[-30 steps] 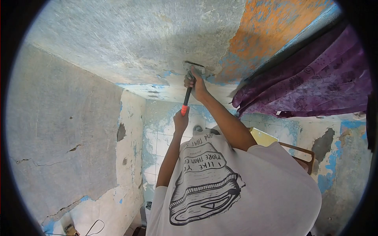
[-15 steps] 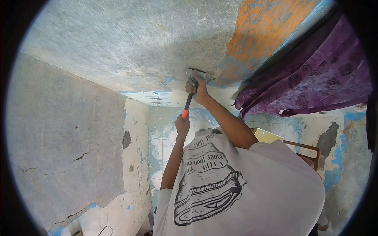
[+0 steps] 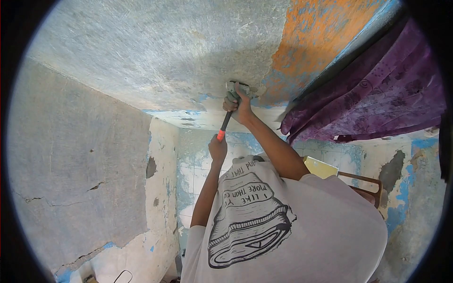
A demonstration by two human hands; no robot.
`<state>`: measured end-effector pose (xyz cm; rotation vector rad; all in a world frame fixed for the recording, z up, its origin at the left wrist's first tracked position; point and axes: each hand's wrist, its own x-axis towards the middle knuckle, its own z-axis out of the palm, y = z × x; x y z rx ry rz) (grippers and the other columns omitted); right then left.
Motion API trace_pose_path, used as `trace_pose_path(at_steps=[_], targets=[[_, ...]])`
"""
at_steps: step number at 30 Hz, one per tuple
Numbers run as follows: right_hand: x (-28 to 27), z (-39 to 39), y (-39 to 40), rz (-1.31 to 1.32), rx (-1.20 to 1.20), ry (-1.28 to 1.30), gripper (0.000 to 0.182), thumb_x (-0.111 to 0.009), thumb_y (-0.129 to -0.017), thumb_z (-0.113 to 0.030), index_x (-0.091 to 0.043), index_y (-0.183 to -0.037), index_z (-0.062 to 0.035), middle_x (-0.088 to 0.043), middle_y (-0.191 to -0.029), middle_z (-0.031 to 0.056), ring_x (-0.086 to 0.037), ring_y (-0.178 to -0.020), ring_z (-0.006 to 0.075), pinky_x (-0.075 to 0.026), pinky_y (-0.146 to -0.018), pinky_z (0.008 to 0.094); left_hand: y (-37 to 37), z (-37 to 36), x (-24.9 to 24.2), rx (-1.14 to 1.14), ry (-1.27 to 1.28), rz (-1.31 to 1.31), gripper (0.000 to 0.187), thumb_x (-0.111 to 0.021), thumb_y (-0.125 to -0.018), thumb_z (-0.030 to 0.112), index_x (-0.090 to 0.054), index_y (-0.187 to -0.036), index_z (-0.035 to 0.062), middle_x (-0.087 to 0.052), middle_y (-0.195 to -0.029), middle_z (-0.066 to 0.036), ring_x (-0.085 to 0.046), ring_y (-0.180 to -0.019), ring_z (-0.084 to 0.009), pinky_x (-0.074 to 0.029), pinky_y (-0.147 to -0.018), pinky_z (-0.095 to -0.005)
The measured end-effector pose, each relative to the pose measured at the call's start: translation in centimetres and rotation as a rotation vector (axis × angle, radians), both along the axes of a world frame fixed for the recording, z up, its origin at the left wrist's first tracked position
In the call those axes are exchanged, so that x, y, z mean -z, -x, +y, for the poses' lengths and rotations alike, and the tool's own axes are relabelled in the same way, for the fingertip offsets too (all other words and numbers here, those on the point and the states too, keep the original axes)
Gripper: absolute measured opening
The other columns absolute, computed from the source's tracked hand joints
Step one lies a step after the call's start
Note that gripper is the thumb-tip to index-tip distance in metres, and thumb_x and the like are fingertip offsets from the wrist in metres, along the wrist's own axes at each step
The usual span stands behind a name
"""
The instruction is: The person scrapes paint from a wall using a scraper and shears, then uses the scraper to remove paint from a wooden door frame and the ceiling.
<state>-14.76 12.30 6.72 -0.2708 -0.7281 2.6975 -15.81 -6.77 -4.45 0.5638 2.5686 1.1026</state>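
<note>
A long-handled scraper [image 3: 227, 121] with a black shaft and an orange-red band reaches up to the plaster wall [image 3: 188, 56]. Its greyish head rests against the lower part of that wall, partly covered by fingers. My right hand [image 3: 239, 104] is closed around the tool close to the head, thumb stretched along it, fingers grey with dust. Lower down, my left hand [image 3: 218, 148] wraps the handle just below the orange-red band. Bare, rough plaster surrounds the head, and a patch of orange and blue paint [image 3: 316, 47] lies to its right.
A purple patterned curtain [image 3: 373, 89] hangs on the right, near my right forearm. Behind my right shoulder are a yellow panel [image 3: 321, 167] and a brown wooden frame [image 3: 361, 179]. A cracked grey wall [image 3: 85, 155] stands left, and a tiled surface [image 3: 188, 174] lies below.
The scraper's head and my right hand have shifted slightly to the right along the wall. Both hands keep their hold on the tool.
</note>
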Motion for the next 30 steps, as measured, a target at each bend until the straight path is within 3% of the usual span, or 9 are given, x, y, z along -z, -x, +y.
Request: trace_pose_path(at_steps=[30], targets=[[0.3,0.1,0.1,0.078,-0.092,0.062,0.067,-0.050,-0.091,-0.071,-0.030,-0.054,-0.0186,-0.019,-0.047,-0.0041,-0.019,-0.045,0.0117,-0.020,-0.051,0.0288,-0.2,-0.6,-1.3,-0.092,0.121,0.064,0.026,-0.064,-0.091,0.030,-0.067,-0.085,0.0053,-0.068,-0.076,-0.022,-0.067,-0.075,-0.0444,-0.051,-0.065,-0.0522]])
